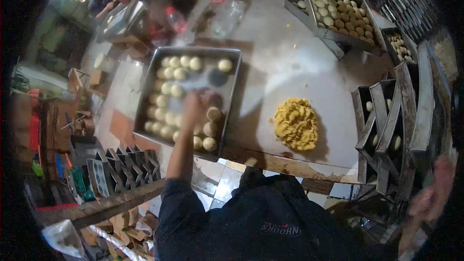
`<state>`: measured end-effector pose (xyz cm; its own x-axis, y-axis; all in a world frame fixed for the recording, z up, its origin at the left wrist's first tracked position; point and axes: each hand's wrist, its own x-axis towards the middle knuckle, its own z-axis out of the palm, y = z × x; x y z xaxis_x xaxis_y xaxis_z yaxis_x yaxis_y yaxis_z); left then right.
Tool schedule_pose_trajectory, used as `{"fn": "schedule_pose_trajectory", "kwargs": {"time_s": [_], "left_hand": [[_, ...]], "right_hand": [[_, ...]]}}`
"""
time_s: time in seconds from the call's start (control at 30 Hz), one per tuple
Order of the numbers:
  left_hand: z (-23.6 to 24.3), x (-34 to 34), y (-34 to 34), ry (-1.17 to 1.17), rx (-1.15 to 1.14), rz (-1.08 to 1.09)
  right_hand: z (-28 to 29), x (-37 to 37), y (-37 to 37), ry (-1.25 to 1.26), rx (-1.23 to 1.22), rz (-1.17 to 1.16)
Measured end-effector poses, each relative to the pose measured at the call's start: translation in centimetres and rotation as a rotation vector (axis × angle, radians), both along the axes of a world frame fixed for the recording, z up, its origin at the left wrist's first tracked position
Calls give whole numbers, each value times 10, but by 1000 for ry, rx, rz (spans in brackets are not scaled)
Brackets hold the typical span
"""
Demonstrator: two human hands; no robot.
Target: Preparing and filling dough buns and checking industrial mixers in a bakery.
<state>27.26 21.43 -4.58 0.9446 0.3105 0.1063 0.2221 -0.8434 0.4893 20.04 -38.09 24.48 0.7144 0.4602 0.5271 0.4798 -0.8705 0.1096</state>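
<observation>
A shallow rectangular grey metal tray (232, 92) lies on the pale table (266, 24), holding many round, pale dough balls (210, 143). They fill mostly its left side and near end; one sits alone by the far right corner. The long axis of the tray runs from near to far, its far end leaning slightly rightward. The left hand (195, 105) is over this tray, among the balls; it is blurred, so I cannot tell its grip. The right hand (432, 188), also blurred, is beside narrow grey metal tins (421, 111), some containing pale balls; I cannot tell whether it is closed. At far right, a deep metal tray (345, 38) contains pale and browner balls.
</observation>
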Motion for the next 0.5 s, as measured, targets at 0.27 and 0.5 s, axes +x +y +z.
{"fn": "schedule_pose_trajectory", "kwargs": {"time_s": [0.27,0.5], "left_hand": [[-69,146,25,177,193,102],[65,30,-192,-517,-617,-308]], "right_hand": [[-58,33,129,149,85,559],[-160,12,93,439,825,189]]}}
